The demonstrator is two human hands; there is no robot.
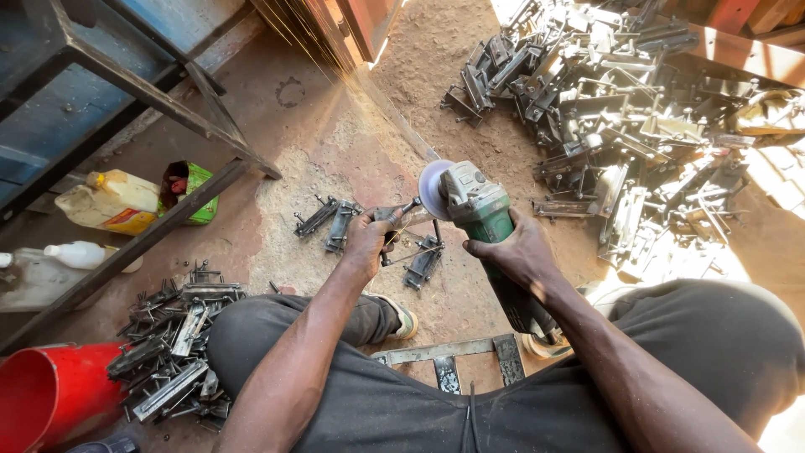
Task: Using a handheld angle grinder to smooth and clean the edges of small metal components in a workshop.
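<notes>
My right hand (516,252) grips the green body of an angle grinder (478,210). Its spinning disc (433,190) touches a small metal bracket (404,220), and sparks fly up toward the top left. My left hand (369,239) holds that bracket just left of the disc. Below the bracket lies another dark metal piece (423,264) on the ground. I sit with both knees spread, dark trousers filling the bottom of the view.
A large heap of metal brackets (620,109) covers the right back. A smaller pile (176,344) lies at left by a red bucket (50,394). Two loose brackets (329,220), plastic bottles (109,201), a green carton (197,189) and a metal stand's legs (210,126) sit nearby.
</notes>
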